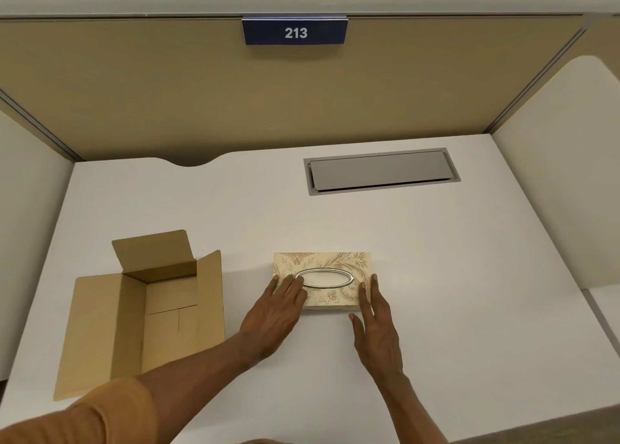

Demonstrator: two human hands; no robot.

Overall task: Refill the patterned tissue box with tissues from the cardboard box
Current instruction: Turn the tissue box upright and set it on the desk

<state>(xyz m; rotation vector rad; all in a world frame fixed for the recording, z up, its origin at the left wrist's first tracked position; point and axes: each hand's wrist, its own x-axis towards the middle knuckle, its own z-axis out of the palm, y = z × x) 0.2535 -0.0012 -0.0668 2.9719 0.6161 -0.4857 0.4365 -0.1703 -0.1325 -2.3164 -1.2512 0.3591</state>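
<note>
The patterned tissue box (339, 264), beige with a leaf print and a silver oval slot, lies flat on the white desk near its middle. White tissue shows inside the slot. My left hand (275, 312) rests flat on the box's left end, its fingertips touching the slot's rim. My right hand (374, 326) has its fingers straight against the box's right front corner, thumb spread on the desk. Neither hand grips anything. The cardboard box (147, 312) stands to the left with its flaps open, and its visible inside shows only bare cardboard.
A grey cable hatch (382, 171) is set into the desk at the back right. Tan partition walls enclose the desk on three sides, with a blue sign (295, 32) reading 213 on the back wall. The desk's front edge runs near my arms.
</note>
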